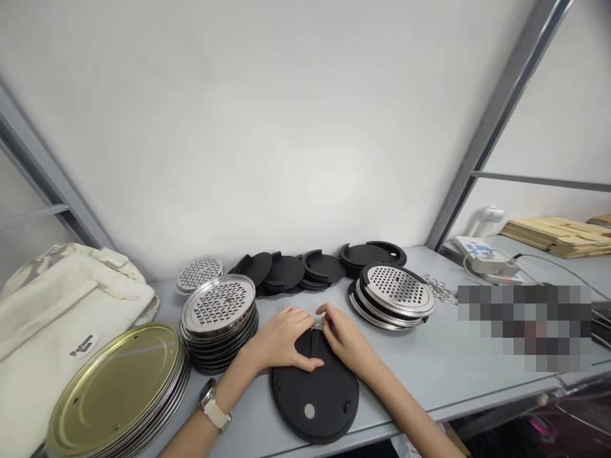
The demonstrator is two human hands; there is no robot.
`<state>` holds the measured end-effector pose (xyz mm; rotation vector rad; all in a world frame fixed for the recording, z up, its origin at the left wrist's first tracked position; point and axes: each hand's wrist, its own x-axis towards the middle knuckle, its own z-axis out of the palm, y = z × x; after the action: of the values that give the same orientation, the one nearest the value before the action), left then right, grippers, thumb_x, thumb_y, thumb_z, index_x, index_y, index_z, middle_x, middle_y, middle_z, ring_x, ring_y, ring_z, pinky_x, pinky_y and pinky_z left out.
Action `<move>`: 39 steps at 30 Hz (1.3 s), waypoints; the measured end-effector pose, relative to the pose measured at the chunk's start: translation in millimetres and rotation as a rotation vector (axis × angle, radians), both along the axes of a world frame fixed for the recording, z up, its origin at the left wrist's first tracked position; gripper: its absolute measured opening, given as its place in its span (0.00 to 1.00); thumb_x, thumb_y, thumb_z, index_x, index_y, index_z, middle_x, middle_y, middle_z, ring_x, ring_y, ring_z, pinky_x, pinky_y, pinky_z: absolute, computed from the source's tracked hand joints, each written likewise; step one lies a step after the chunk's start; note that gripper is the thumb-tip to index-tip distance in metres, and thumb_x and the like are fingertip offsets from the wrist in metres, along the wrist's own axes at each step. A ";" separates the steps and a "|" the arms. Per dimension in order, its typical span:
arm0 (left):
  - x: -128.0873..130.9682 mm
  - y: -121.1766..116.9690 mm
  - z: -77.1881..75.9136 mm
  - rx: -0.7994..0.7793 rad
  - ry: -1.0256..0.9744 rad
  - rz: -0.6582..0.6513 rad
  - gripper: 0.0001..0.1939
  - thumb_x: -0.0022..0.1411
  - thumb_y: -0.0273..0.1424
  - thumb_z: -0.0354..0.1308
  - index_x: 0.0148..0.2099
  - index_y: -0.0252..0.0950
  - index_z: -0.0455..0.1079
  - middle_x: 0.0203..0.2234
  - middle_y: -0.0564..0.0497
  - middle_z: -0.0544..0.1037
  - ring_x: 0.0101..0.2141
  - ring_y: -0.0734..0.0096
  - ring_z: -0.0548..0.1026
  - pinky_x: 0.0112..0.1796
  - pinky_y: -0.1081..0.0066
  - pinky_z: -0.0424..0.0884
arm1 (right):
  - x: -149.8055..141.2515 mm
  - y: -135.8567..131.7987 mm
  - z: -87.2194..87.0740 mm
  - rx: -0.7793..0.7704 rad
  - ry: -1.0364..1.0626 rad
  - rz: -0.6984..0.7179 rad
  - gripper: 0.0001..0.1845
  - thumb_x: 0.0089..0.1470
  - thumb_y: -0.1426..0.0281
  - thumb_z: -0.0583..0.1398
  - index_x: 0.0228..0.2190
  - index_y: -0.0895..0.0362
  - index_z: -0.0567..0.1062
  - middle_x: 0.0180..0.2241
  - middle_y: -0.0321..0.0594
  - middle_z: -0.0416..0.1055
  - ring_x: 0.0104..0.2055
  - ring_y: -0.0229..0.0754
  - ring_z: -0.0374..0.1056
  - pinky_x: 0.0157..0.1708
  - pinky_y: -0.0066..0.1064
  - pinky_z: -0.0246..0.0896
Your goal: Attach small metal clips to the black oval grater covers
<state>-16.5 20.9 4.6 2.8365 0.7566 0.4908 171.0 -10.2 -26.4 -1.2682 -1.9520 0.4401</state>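
Black disc (317,391), flat at the middle of the table (439,362)'s front edge, grater stack (396,292) behind to the right. Gripped near its far rim by the left hand (289,337), with small metal clip (317,326) pinched in right hand (341,337).

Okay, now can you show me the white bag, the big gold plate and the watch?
White bag (102,302): head view, on its front.
Gold plate (119,388): head view, on its flat top.
Watch (208,392): head view, on its face.
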 end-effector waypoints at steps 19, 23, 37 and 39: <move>0.6 1.5 -2.5 -0.014 0.004 0.023 0.23 0.48 0.46 0.65 0.39 0.37 0.65 0.33 0.50 0.72 0.37 0.61 0.70 0.42 0.64 0.64 | 0.9 3.7 -3.1 0.014 0.023 0.052 0.10 0.58 0.79 0.48 0.35 0.55 0.66 0.35 0.42 0.69 0.39 0.43 0.66 0.41 0.35 0.61; 1.0 1.9 -3.1 -0.010 0.009 0.024 0.23 0.48 0.47 0.64 0.39 0.37 0.65 0.33 0.51 0.72 0.37 0.61 0.70 0.41 0.64 0.64 | 0.4 3.9 -3.4 0.013 0.000 0.038 0.10 0.57 0.79 0.49 0.33 0.56 0.67 0.33 0.41 0.69 0.37 0.43 0.66 0.40 0.35 0.61; 1.0 -0.7 -0.9 -0.036 -0.001 0.038 0.23 0.48 0.45 0.64 0.40 0.38 0.62 0.34 0.51 0.71 0.38 0.60 0.70 0.42 0.64 0.65 | -2.4 0.2 2.6 0.022 -0.051 0.013 0.07 0.55 0.78 0.52 0.28 0.56 0.65 0.28 0.37 0.64 0.32 0.41 0.62 0.33 0.32 0.59; 0.8 -0.9 -1.2 -0.043 -0.003 0.051 0.23 0.48 0.46 0.64 0.39 0.38 0.62 0.35 0.50 0.70 0.38 0.60 0.70 0.42 0.63 0.65 | -2.4 0.3 3.4 0.015 -0.038 0.026 0.07 0.55 0.78 0.52 0.28 0.55 0.66 0.28 0.37 0.64 0.32 0.41 0.62 0.33 0.32 0.60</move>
<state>-15.7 20.0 3.4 2.7823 0.8302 0.4806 168.6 -9.9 -23.0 -1.2513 -2.0027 0.4165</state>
